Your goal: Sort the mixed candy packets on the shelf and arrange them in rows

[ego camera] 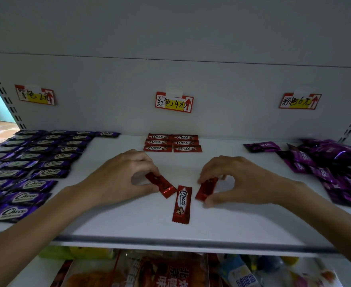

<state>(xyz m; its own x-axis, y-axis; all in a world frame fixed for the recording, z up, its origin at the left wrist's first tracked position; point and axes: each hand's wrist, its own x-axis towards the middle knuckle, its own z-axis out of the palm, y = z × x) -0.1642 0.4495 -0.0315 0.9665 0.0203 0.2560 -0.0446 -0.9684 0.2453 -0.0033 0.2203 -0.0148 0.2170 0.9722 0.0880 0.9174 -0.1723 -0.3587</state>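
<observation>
Grip is clamping on both sides: left hand (124,177) is pinching the left red packet (161,184) near its upper end, and right hand (238,181) is pinching the right red packet (206,188) between thumb and forefinger. Both are hanging low over the shelf (129,224), front-centre. The third red packet (182,204) is lying loose between them. Red rows (172,142) are sitting at the back. Judging the wrappers light, thin and slick; taking them by the crimped ends is looking safest.
</observation>
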